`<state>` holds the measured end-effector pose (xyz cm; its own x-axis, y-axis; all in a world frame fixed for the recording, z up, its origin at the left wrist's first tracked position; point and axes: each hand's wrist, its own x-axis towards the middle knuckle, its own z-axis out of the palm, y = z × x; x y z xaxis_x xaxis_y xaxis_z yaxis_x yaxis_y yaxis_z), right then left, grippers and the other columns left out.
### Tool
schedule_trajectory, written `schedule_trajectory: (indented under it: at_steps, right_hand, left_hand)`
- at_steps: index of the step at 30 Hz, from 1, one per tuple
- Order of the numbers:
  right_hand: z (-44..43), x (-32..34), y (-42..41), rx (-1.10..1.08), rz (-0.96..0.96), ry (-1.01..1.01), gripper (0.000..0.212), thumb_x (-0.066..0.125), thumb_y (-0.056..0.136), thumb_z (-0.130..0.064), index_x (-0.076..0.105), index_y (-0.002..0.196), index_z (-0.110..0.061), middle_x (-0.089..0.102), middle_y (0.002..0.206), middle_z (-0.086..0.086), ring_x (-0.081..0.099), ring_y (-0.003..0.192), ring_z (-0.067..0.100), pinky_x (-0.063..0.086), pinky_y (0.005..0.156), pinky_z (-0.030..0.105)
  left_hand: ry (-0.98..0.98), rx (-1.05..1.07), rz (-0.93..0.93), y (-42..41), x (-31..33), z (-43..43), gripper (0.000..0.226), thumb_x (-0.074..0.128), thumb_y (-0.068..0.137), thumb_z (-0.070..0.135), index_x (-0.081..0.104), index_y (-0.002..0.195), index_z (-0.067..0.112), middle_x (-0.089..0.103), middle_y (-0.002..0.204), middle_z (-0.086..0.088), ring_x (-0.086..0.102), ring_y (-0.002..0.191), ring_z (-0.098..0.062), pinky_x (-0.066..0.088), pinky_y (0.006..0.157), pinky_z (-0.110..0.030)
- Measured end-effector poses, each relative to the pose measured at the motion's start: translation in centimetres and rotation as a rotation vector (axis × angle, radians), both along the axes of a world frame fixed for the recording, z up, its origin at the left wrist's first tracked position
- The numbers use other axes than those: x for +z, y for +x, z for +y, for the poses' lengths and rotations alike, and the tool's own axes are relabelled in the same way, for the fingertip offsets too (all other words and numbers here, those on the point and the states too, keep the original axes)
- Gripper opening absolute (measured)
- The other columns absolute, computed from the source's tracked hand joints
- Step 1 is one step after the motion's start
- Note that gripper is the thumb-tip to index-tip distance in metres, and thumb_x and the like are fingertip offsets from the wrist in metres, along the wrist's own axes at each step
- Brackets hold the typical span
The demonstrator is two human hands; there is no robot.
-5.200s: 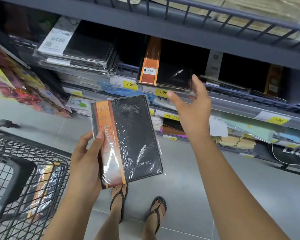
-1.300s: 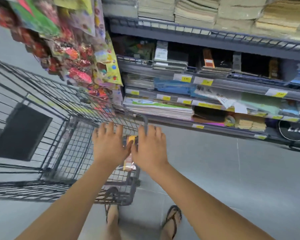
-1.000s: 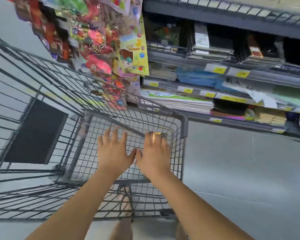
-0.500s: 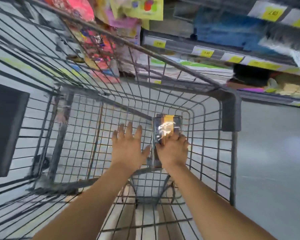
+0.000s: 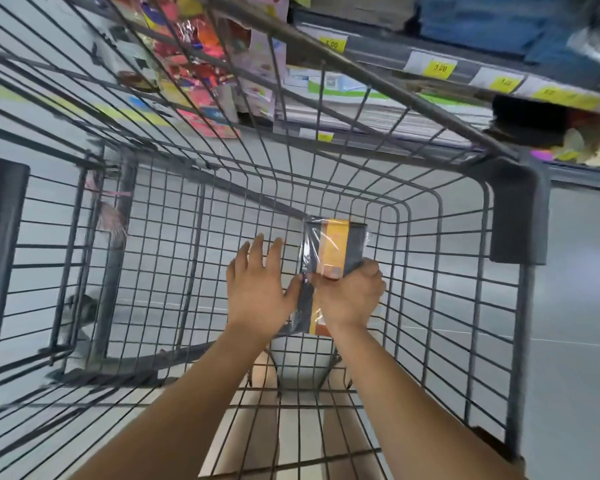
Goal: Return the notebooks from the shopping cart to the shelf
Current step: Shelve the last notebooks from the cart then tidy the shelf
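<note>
Slick wrap plus wire cart = easy fumble
Left hand is flat and open beside the shrink-wrapped notebook; right hand grips its lower half, low in the shopping cart. One-handed, it could slip or snag the wires before reaching the shelf.

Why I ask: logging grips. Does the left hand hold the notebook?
No, the left hand is flat beside the notebook; the right hand grips it.
</note>
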<state>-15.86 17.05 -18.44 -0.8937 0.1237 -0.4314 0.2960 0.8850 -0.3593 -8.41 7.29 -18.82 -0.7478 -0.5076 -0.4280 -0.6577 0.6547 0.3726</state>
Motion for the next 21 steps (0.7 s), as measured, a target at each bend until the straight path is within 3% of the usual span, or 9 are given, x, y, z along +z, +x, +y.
schedule_trajectory:
  at_steps: [4, 8, 11, 13, 15, 16, 19, 21]
  right_hand:
    - [-0.9, -0.2, 0.7, 0.108, 0.097, -0.104, 0.071, 0.090, 0.054, -0.029, 0.053, 0.109, -0.005, 0.059, 0.102, 0.008, 0.051, 0.100, 0.027, 0.047, 0.084, 0.041]
    - [-2.1, 0.2, -0.4, 0.073, -0.010, -0.245, 0.057, 0.088, 0.060, -0.026, 0.045, 0.097, -0.020, 0.059, 0.075, -0.011, 0.066, 0.074, 0.019, 0.048, 0.060, 0.026]
    - [-2.5, 0.6, -1.3, 0.050, -0.118, -0.372, 0.049, 0.089, 0.059, -0.025, 0.054, 0.093, -0.020, 0.067, 0.077, -0.012, 0.067, 0.074, 0.011, 0.054, 0.070, 0.031]
    - [-2.6, 1.2, -1.7, 0.018, -0.211, -0.473, 0.046, 0.089, 0.059, -0.021, 0.059, 0.094, -0.022, 0.072, 0.085, -0.006, 0.070, 0.079, 0.012, 0.057, 0.075, 0.035]
    - [-2.6, 1.9, -1.9, -0.076, -0.303, -0.591, 0.044, 0.090, 0.060, -0.016, 0.061, 0.093, -0.024, 0.075, 0.085, -0.003, 0.073, 0.077, 0.015, 0.060, 0.071, 0.036]
    - [-2.7, 2.4, -2.0, -0.129, -0.342, -0.650, 0.045, 0.089, 0.060, -0.013, 0.062, 0.094, -0.023, 0.076, 0.085, -0.002, 0.073, 0.076, 0.016, 0.061, 0.068, 0.035]
    - [-2.9, 4.2, -1.9, -0.204, -0.386, -0.739, 0.048, 0.088, 0.062, -0.010, 0.062, 0.103, -0.017, 0.076, 0.089, 0.000, 0.074, 0.077, 0.016, 0.060, 0.063, 0.030]
    - [-3.1, 5.7, -1.6, -0.223, -0.418, -0.771, 0.046, 0.087, 0.065, -0.011, 0.063, 0.104, -0.015, 0.076, 0.091, 0.003, 0.074, 0.078, 0.019, 0.059, 0.062, 0.031]
  left_hand:
    - [0.048, 0.048, 0.004, 0.8, -0.4, -0.8, 0.066, 0.053, 0.091, 0.046, 0.035, 0.147, 0.016, 0.032, 0.155, -0.013, 0.027, 0.141, -0.033, 0.029, 0.111, -0.049]
    - [0.127, 0.170, 0.088, 1.2, -0.3, -1.5, 0.061, 0.055, 0.093, 0.038, 0.037, 0.145, 0.012, 0.039, 0.150, -0.013, 0.035, 0.138, -0.030, 0.030, 0.112, -0.043]
    - [0.262, 0.327, 0.209, 1.3, -0.2, -1.7, 0.057, 0.059, 0.093, 0.030, 0.040, 0.144, 0.012, 0.049, 0.142, -0.009, 0.044, 0.130, -0.026, 0.037, 0.107, -0.041]
    - [0.375, 0.455, 0.269, 1.2, 0.0, -2.1, 0.054, 0.059, 0.093, 0.032, 0.039, 0.142, 0.019, 0.055, 0.136, 0.004, 0.051, 0.124, -0.012, 0.043, 0.101, -0.033]
    - [0.527, 0.565, 0.310, 1.1, 0.8, -2.6, 0.045, 0.059, 0.093, 0.037, 0.037, 0.132, 0.037, 0.058, 0.114, 0.026, 0.056, 0.101, 0.013, 0.045, 0.081, -0.011]
    - [0.610, 0.613, 0.330, 1.0, 1.2, -2.8, 0.044, 0.060, 0.093, 0.038, 0.035, 0.128, 0.045, 0.059, 0.099, 0.031, 0.058, 0.087, 0.019, 0.043, 0.070, -0.004]
    - [0.757, 0.695, 0.360, 0.7, 2.7, -3.4, 0.039, 0.059, 0.093, 0.039, 0.037, 0.123, 0.054, 0.061, 0.063, 0.021, 0.060, 0.059, 0.007, 0.043, 0.052, -0.006]
    - [0.785, 0.725, 0.362, 0.6, 4.2, -3.8, 0.037, 0.056, 0.096, 0.035, 0.042, 0.127, 0.048, 0.061, 0.072, 0.008, 0.058, 0.063, -0.005, 0.045, 0.053, -0.011]
